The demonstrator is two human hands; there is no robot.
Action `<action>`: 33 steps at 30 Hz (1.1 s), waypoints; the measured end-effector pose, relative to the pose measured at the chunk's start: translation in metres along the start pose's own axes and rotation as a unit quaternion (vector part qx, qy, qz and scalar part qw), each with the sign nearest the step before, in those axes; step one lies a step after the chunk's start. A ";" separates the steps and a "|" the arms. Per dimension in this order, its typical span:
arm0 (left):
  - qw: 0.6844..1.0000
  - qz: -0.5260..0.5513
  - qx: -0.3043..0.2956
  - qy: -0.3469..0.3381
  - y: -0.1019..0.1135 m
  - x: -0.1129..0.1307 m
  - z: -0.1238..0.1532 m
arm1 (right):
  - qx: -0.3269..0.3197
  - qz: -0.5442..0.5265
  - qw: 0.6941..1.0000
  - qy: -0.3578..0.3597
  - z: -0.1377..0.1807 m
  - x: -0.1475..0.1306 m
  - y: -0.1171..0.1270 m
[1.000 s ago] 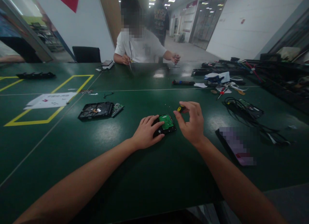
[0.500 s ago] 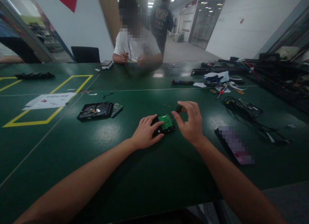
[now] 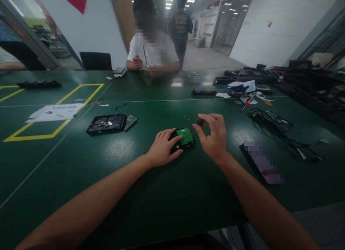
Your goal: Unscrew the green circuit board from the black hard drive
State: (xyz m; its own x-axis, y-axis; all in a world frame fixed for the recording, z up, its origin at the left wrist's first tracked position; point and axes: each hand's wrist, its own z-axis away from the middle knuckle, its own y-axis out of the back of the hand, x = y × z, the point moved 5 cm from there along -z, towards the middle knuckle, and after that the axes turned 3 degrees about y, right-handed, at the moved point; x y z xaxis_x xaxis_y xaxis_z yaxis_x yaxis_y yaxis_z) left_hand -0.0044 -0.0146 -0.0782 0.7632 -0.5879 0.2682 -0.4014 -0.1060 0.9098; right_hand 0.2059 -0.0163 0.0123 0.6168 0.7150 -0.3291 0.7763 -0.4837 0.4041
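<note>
A: Position of the drive [image 3: 184, 138]?
B: Mid-desk [image 3: 172, 207], well in from the near edge, green board side up. Long axis roughly left to right, right end swung a touch toward the far edge.
A: Left hand [image 3: 163, 147]?
B: Laid palm-down over the drive's left end, fingers spread and flat, thumb along the near side. Pressing rather than gripping, by the look.
A: Right hand [image 3: 214, 135]?
B: Just right of the drive, raised off the desk. Thumb and fingertips pinched shut on a small dark tool [image 3: 199, 121]; blurred, tip hidden.
A: Tool against drive?
B: Above and just beyond the far right corner. Cannot tell whether touching. Left end covered, right end and board bare, and that bare end nearer the right hand.
A: Round about?
B: Opened drive [image 3: 107, 123] well off to the left, paper [image 3: 55, 111] past it toward the left edge. Phone [image 3: 262, 163] and cables [image 3: 272, 122] to the right. Co-worker [image 3: 152, 52] seated at the far edge, own hands together at the chest, well apart from these two.
</note>
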 end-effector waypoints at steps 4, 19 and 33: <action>1.000 0.000 0.001 0.003 0.000 0.000 0.000 | -0.019 -0.007 1.000 0.006 0.002 0.001 -0.003; 1.000 -0.009 -0.001 -0.002 0.000 0.001 0.000 | -0.033 -0.024 0.999 -0.002 0.005 0.004 -0.006; 1.000 -0.014 0.000 -0.003 0.000 0.001 0.000 | -0.019 -0.014 1.000 -0.006 0.004 0.004 -0.004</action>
State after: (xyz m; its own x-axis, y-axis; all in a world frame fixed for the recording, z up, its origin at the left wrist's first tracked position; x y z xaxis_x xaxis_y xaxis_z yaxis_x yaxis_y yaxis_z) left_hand -0.0036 -0.0151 -0.0783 0.7709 -0.5895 0.2414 -0.3803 -0.1220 0.9168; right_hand 0.2054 -0.0137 0.0056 0.5960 0.7219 -0.3518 0.7884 -0.4428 0.4271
